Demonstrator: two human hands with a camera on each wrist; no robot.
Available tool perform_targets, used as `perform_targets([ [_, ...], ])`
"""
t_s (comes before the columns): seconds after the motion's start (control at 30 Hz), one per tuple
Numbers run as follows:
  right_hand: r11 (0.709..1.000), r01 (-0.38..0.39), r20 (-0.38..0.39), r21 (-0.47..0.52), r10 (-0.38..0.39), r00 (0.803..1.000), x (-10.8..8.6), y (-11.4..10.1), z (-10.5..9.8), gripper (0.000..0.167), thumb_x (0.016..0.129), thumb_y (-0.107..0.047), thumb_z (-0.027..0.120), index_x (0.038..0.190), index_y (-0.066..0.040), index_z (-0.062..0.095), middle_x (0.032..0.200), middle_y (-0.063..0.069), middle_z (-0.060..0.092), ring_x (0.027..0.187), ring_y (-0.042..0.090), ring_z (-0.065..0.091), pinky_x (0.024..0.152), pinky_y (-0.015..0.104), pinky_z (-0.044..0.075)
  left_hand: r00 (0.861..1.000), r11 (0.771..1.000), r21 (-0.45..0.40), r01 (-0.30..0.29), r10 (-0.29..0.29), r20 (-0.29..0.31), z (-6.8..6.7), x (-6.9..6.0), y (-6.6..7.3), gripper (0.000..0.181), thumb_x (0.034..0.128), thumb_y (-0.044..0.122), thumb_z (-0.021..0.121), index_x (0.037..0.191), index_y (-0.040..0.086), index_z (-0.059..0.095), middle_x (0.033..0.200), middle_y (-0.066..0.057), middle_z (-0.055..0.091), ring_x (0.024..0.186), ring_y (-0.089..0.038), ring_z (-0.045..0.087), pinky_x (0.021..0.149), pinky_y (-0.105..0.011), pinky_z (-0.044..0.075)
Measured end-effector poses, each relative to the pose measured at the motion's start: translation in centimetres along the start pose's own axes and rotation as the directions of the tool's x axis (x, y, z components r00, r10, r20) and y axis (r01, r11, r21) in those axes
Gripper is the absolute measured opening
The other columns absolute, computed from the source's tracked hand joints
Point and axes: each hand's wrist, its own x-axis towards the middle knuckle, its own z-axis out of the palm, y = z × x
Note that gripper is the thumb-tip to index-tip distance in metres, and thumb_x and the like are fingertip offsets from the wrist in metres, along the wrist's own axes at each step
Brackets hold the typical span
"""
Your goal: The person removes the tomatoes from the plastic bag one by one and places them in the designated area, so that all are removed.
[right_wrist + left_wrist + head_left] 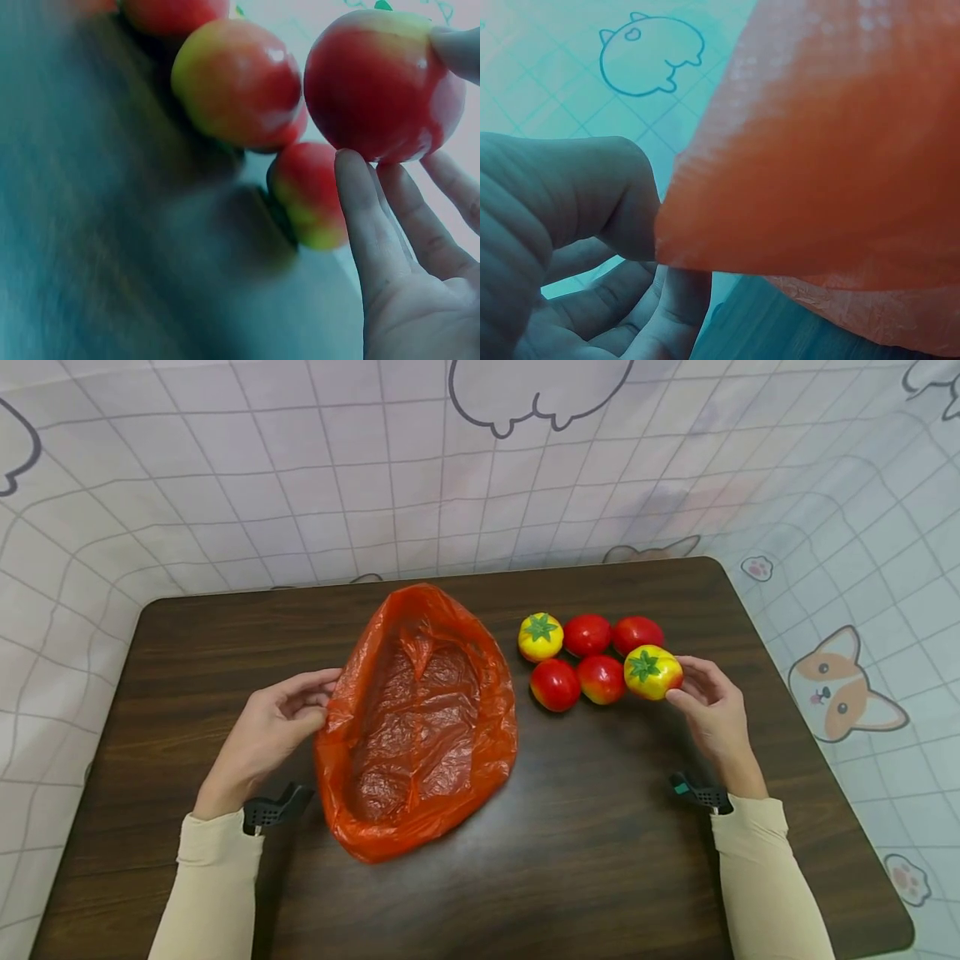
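Observation:
An orange-red plastic bag [420, 727] lies spread on the table, its mouth facing up and its rim folded outward. At its left rim my left hand [281, 722] pinches the thin film between thumb and fingers; the left wrist view shows the film edge [780, 187] close up. My right hand [712, 706] holds a yellow-and-red tomato [652, 672] by its right side, green leaves facing up. In the right wrist view the thumb and fingertips press on this tomato [382, 90], which looks raised off the table.
Left of the held tomato several more stand close together: a yellow-topped one [540, 637] and red ones, such as the nearest red tomato [555, 685]. They sit just right of the bag on a dark wooden table [570, 843]. Behind is a checked cloth [337, 485].

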Motion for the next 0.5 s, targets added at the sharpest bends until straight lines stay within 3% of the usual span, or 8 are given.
perform_targets([
  [0.3, 0.987, -0.030, -0.064, -0.155, 0.020, 0.998, -0.6, 0.9, -1.6, 0.044, 0.091, 0.012, 0.067, 0.132, -0.001, 0.063, 0.125, -0.006, 0.070, 0.105, 0.005, 0.070, 0.091, 0.013, 0.057, 1.000, 1.000, 0.015, 0.008, -0.008, 0.006, 0.0, 0.0, 0.1, 0.049, 0.1010, 0.010, 0.062, 0.149, 0.013, 0.054, 0.130, -0.005, 0.064, 0.106, -0.010, 0.068, 0.085, -0.020, 0.061],
  [0.5, 0.918, -0.071, -0.096, -0.389, 0.036, 0.995, -0.6, 1.2, -2.3, 0.048, 0.090, 0.002, 0.075, 0.136, -0.002, 0.061, 0.125, -0.013, 0.067, 0.104, 0.001, 0.067, 0.092, 0.007, 0.053, 1.000, 1.000, 0.017, 0.009, -0.010, 0.009, 0.0, 0.0, 0.1, 0.049, 0.1011, 0.010, 0.061, 0.149, 0.014, 0.053, 0.131, -0.006, 0.064, 0.106, -0.011, 0.068, 0.086, -0.020, 0.061],
])
